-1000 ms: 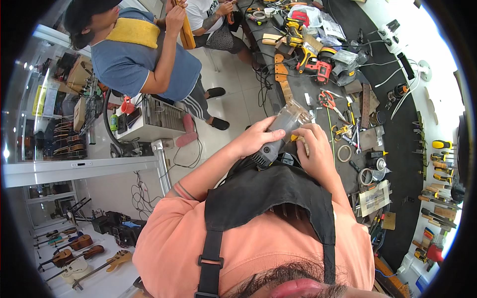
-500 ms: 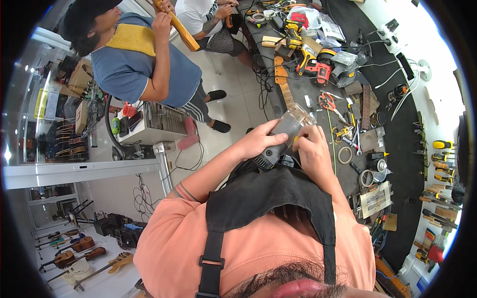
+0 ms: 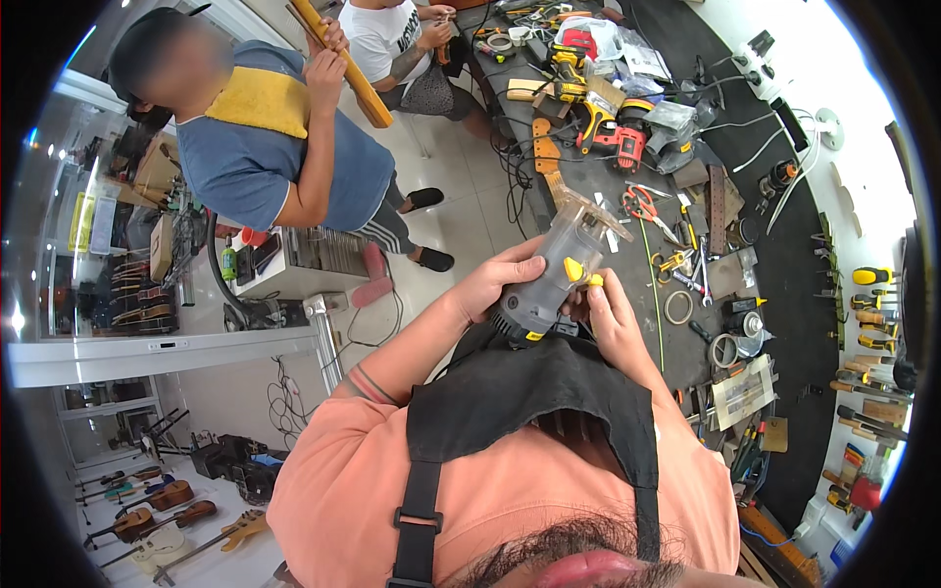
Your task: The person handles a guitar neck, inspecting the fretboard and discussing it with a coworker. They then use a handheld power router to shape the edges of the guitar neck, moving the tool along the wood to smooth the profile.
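Observation:
My left hand (image 3: 498, 282) is closed around a trim router (image 3: 529, 304) with a grey body, a translucent base (image 3: 583, 220) and yellow knobs (image 3: 574, 270). It holds the tool at a tilt in front of my black apron (image 3: 529, 382). My right hand (image 3: 615, 318) is on the tool's right side, fingers curled at the lower yellow knob (image 3: 594, 279); some fingertips are hidden. Just beyond the router lies a guitar neck with an orange headstock (image 3: 545, 147) at the bench's edge.
The dark bench (image 3: 789, 412) holds drills (image 3: 624, 145), scissors (image 3: 642, 206), tape rolls and several hand tools. A co-worker (image 3: 274, 157) in blue stands left holding a wooden piece (image 3: 363, 88); another person (image 3: 382, 39) sits behind. A cabinet (image 3: 294, 274) and cables are left.
The router has turned in my hands, bringing its yellow knobs upward into view. My right hand has moved down from the base. The co-worker's wooden piece has shifted slightly left.

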